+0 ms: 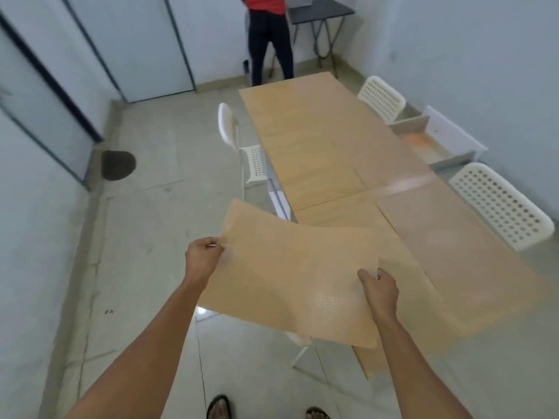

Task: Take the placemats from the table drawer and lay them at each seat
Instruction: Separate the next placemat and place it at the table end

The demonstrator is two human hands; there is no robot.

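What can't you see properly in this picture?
Head view only:
- The chair at the near seat: the held placemat covers all but its legs.
- The open drawer's inside: blurred, contents unclear.
- Placemats on the table: same colour, motion blur, so a count is uncertain.
- The person at the back: cut off by the top edge.

We have a single wide-angle view, worn on the person's head and tilted forward and down, so both forearms rise from the bottom edge toward the middle. We stand close to the near end of the table (317, 140), looking along its length to the far wall, with the floor (145, 207) filling the left side. Straight lines bow near the edges, and the right side is blurred.
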